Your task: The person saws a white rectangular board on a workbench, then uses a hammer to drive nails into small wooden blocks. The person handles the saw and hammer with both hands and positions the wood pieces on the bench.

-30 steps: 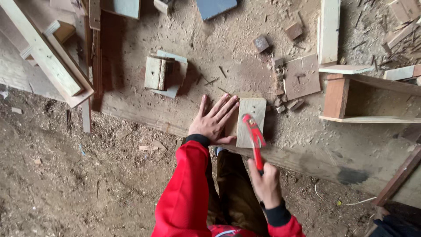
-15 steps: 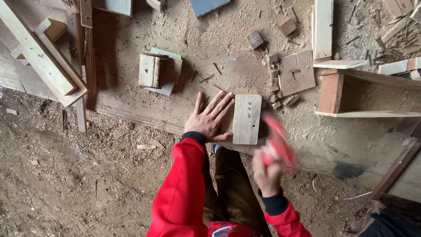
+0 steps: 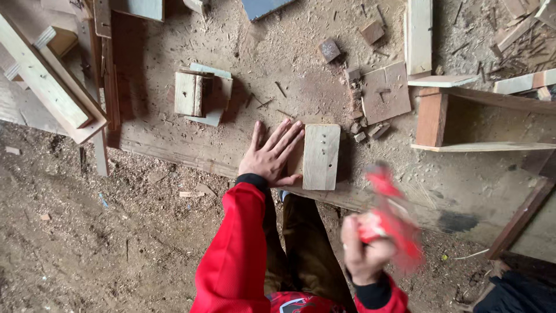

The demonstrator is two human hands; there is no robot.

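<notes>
Small wooden block [image 3: 321,156] lies flat on the dusty work board [image 3: 231,104], near its front edge, long side running away from the person; two small dark marks near its far end, too small to say whether nails or holes. Judged stiff, light, dry, rough-sawn: unlikely to slip under a palm, but light enough to skate on the sawdust if struck off-centre. Best hold looks like the left long edge and the near end, clear of the marked zone. Left hand [image 3: 271,155] lies flat on the board, fingers spread and pointing away, its fingertips just beside the block's left edge; it presses down and grips nothing. Red sleeve [image 3: 234,249] runs straight back toward the body, wrist low. Right hand [image 3: 362,255] is clenched around the handle of a red hammer [image 3: 389,223], lifted off the board, right of the block and nearer the body; tool motion-blurred, head shape unclear. Wood offcuts [image 3: 383,91] lie well beyond the block.
</notes>
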